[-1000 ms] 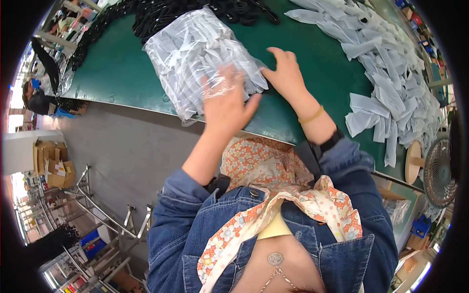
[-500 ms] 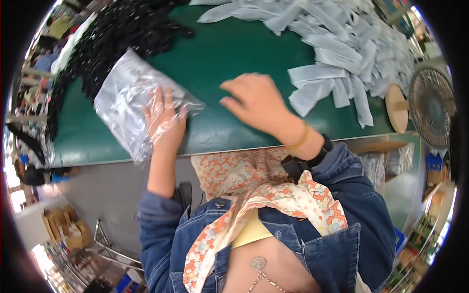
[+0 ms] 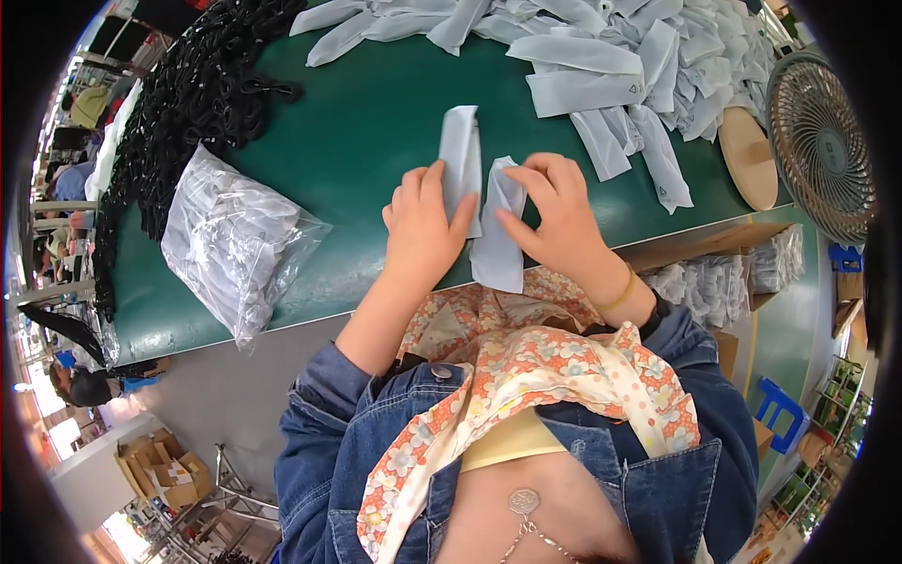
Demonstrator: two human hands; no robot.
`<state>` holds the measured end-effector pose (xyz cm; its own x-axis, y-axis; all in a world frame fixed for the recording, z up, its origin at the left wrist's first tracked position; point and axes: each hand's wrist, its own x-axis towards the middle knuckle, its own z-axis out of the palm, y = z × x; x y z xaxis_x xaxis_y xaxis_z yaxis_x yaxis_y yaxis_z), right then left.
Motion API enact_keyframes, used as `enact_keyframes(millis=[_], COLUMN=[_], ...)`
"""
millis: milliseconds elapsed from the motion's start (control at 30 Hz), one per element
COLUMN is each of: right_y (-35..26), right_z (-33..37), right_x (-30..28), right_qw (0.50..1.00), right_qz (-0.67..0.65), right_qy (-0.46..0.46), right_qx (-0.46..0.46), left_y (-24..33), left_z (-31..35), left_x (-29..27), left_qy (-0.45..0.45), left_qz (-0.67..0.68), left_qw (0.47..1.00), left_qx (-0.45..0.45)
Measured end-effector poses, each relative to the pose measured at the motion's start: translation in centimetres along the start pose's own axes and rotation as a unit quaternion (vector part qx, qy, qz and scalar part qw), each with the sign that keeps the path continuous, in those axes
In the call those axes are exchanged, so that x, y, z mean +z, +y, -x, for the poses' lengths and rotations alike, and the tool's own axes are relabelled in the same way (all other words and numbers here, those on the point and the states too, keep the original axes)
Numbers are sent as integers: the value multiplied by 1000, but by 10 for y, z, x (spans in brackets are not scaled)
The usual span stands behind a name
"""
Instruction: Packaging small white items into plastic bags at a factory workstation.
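Note:
My left hand (image 3: 420, 230) grips a narrow, frosted white plastic pouch (image 3: 460, 150) between thumb and fingers, its long side pointing away from me. Close beside it, my right hand (image 3: 562, 211) pinches a second frosted pouch (image 3: 500, 254) near its upper end. The lower end of that pouch reaches over the table's near edge. On the left, a clear plastic bag (image 3: 230, 235) stuffed with pale pouches lies by itself, slightly over the edge.
Black coiled cords (image 3: 202, 122) are heaped at the far left of the green table (image 3: 366, 122). Loose frosted pouches (image 3: 592, 70) spread across the far right. A round wooden piece (image 3: 749, 160) and a fan (image 3: 822, 146) stand at the right edge, above boxed bags (image 3: 705, 287).
My left hand has left the filled clear bag and moved right. Both hands now hold frosted pouches near the middle; my right hand was empty before. The whole view has shifted slightly.

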<state>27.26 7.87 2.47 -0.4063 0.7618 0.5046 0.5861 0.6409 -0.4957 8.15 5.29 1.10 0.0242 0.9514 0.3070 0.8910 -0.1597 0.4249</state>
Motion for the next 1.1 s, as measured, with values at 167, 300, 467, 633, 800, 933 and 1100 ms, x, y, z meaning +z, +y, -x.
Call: enact_keyframes(millis=[167,300,467,633,800,933,1100], right_y=[-17,-14,24,46,48,36,31], right_z=[4,2,5,1,7,17,15], right_x=[-9,-5,-34,-45,-12,-1,-11], right_qw=[991,975,982,980,994,985,962], right_qz=[-27,-11,44,106,78,156,218], right_qy=[-125,-218,-185,-137,21,-23,-56], right_qx=[35,32,-12,-102,-75,-70,-157], left_y=[0,-3,8,-8,-26,-68,-32], left_z=[-31,-44,-37,-56,-58,-43,-36], left_x=[-7,-11,-39,-50,-68,-61,-46], left_qy=[-85,-158,-257,-182,-272,-257,-265], left_qz=[76,91,101,-49,-194,-116,-51], left_qw=[985,972,928,934,907,951,963], left_qx=[-132,-148,-252,304,257,125,19])
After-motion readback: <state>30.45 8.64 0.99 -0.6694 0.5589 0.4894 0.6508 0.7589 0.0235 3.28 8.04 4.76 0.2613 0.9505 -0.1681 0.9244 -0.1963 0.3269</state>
